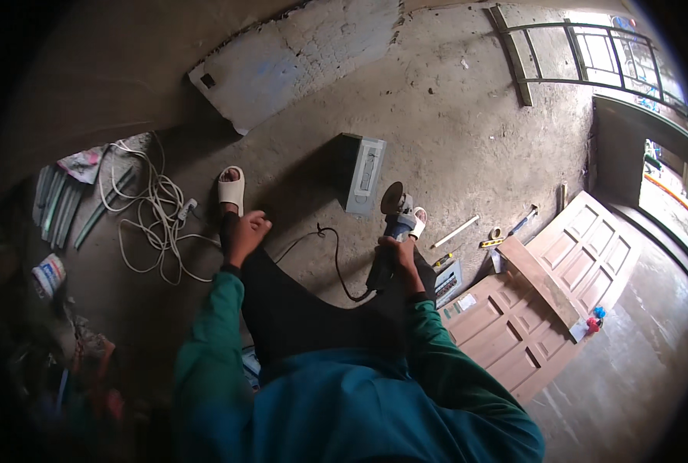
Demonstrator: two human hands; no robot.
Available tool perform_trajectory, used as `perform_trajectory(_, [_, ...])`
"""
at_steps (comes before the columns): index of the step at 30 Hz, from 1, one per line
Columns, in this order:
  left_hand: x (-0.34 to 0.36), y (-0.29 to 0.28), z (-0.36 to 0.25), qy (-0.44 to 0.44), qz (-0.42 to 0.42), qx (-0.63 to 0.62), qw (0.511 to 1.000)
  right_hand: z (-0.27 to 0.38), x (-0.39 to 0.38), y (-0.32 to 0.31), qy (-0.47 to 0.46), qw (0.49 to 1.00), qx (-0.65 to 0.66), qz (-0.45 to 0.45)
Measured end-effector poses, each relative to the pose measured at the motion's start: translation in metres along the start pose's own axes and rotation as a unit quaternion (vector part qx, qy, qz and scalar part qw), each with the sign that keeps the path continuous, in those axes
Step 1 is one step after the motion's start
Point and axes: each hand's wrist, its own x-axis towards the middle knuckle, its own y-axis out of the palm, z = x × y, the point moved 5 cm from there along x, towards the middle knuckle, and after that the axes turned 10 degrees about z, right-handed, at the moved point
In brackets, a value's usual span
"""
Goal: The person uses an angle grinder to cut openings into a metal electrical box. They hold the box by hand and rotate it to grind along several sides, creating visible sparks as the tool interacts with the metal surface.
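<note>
Well left of a grey box (pixel 365 176) on the concrete floor (pixel 444 147), long metal bars (pixel 60 204) lie side by side, perhaps kept bundled. Between them and the box sits a tangled white cable (pixel 161 193), probably spare slack. Left of the box and nearer the wearer, the left hand (pixel 247 233) is half-open and seemingly empty. Just nearer than the box, slightly right, the right hand (pixel 400 255) grips an angle grinder (pixel 396 228) by its body, with the disc (pixel 392 198) at the far end, likely to keep it off the body; whether it touches the box is unclear. Well right of the box, a plank (pixel 540 285) lies across panelled wood (pixel 506 324), maybe just stored there.
</note>
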Motion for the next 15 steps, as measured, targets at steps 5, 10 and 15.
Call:
perform_trajectory(5, [-0.085,0.104,-0.160,0.086,0.168,0.017,0.982,0.013,-0.038,0.006,-0.047,0.999,0.020,-0.012])
perform_trajectory(10, [-0.101,0.203,-0.199,-0.013,0.216,0.097,0.971,0.028,-0.065,0.009,-0.080,0.997,0.001,0.002])
perform_trajectory(15, [-0.102,0.225,-0.200,-0.059,0.235,0.138,0.960,0.054,-0.085,0.002,-0.101,0.993,0.063,0.011])
